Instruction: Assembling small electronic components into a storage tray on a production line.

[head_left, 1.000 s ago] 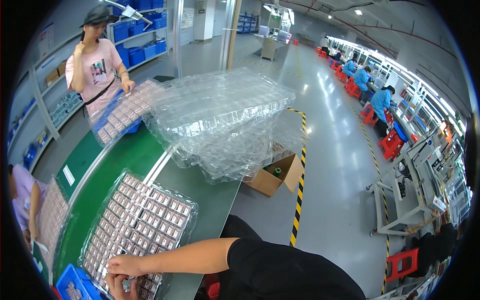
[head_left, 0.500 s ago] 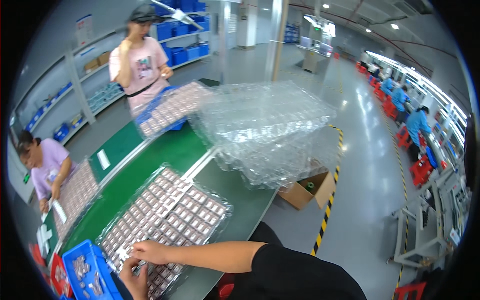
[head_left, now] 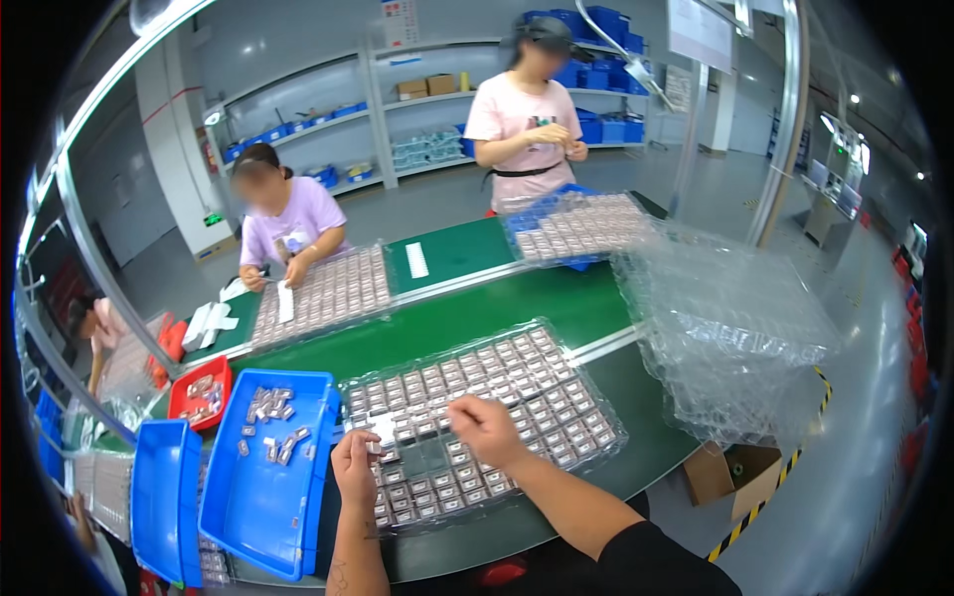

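In front of me lies a clear plastic tray [head_left: 596,449], its pockets filled with rows of small rectangular silver-pink parts [head_left: 537,402]. My left hand [head_left: 355,472] is over the tray's left edge, fingers curled, with one small silver-pink part [head_left: 375,447] at the fingertips. Above the middle of the tray my right hand [head_left: 487,431] is closed in a pinch; whatever it holds is hidden. Between both hands a patch of bare pockets [head_left: 425,457] shows. A small white piece [head_left: 382,427] lies on the parts beside my left fingertips.
Left of the tray stand a blue bin [head_left: 263,497] with loose parts, a narrower blue bin [head_left: 164,487] and a red bin [head_left: 211,417]. Stacked clear trays [head_left: 735,318] overhang at right, above a cardboard box [head_left: 730,482]. Two co-workers [head_left: 293,228] [head_left: 527,129] are across the green bench.
My view has swung left, bringing the bins into fuller sight. My hands, close together before, are now apart. The standing co-worker's raised hand has come down to chest height.
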{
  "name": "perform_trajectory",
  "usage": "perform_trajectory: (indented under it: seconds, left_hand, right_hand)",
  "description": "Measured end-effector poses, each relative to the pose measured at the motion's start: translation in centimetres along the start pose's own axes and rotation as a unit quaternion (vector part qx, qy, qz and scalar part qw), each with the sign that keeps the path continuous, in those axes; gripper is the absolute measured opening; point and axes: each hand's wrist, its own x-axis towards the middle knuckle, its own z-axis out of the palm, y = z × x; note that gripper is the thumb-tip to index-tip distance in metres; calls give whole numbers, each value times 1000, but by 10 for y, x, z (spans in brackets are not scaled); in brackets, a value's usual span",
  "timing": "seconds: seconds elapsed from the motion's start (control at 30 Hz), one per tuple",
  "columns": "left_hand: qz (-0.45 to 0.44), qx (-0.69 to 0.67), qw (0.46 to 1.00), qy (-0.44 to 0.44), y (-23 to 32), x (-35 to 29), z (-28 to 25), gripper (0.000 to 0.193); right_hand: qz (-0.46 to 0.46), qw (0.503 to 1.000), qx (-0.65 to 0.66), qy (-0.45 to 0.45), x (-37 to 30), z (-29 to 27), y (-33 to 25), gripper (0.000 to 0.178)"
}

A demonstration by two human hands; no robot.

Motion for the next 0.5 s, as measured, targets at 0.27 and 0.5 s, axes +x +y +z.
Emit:
perform_trajectory:
  seconds: [0.27, 0.5]
  left_hand:
    - [231, 34, 966, 109, 137, -11, 5, 21]
    - [581, 53, 811, 43, 281, -69, -37, 32]
  right_hand:
    - [-327, 910, -15, 254, -13, -99, -118, 11]
    - [-584, 758, -162, 241, -112, -162, -276, 26]
